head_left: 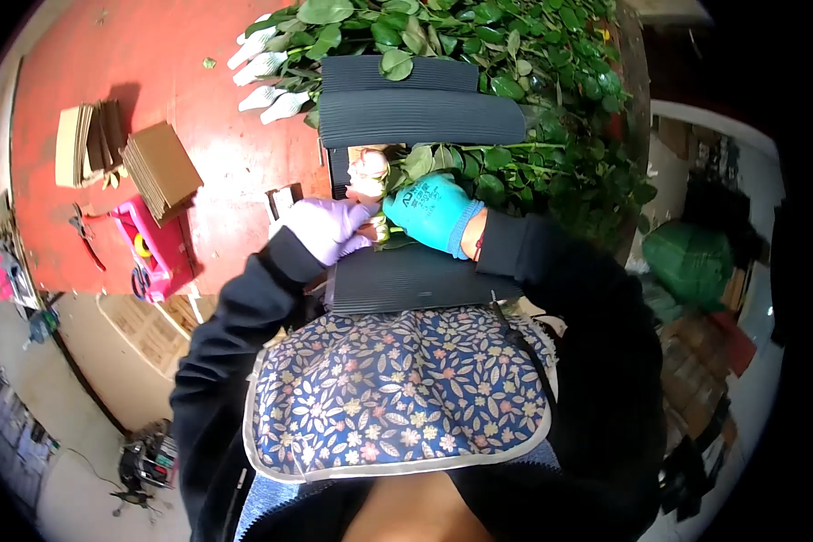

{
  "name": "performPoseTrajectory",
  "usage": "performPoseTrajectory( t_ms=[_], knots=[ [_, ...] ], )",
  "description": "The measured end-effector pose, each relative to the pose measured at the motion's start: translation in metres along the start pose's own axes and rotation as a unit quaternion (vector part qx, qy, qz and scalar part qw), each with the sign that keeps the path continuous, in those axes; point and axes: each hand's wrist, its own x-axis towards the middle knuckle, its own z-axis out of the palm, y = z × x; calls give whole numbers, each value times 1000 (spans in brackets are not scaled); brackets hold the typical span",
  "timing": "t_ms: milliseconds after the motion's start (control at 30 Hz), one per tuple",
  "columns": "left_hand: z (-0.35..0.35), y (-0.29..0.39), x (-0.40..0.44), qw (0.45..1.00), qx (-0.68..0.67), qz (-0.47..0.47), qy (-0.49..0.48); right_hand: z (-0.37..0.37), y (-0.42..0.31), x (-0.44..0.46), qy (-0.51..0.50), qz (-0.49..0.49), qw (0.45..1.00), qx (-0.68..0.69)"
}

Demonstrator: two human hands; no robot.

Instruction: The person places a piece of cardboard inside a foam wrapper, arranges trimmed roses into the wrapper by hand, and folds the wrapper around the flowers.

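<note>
My left hand (321, 228), in a pale purple glove, is closed with its fingertips around the head of a pale rose (380, 228). My right hand (432, 213), in a teal glove, is curled at the stem side of the same rose; its fingertips are partly hidden. Just beyond my hands lie more pale pink roses (369, 169), their blooms facing left. Below my hands is a dark ribbed mat (420, 278) at the table's near edge. Another dark ribbed pad (420, 117) lies across the stems farther back.
Leafy rose stems (551, 54) cover the right of the red table (226, 72). Several white-netted blooms (260, 68) point left at the back. Cardboard pieces (163, 172), a pink holder (158, 248) and pruning shears (88, 237) are on the left. A floral apron (397, 393) covers my lap.
</note>
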Motion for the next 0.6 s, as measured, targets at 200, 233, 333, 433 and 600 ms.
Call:
performPoseTrajectory(
  t_ms=[200,233,333,433,600],
  knots=[
    [5,14,8,988,148,-23,-42,-3,3,-2,-6,8,1000,25],
    [5,13,8,987,152,-22,-42,-11,4,-5,-4,12,999,35],
    [9,9,7,983,169,-28,-71,-27,6,-4,60,60,996,38],
    [13,5,5,986,164,-1,-40,-3,11,-1,70,60,996,9],
    [18,2,7,983,180,42,18,14,18,3,111,19,994,-12]
  ],
)
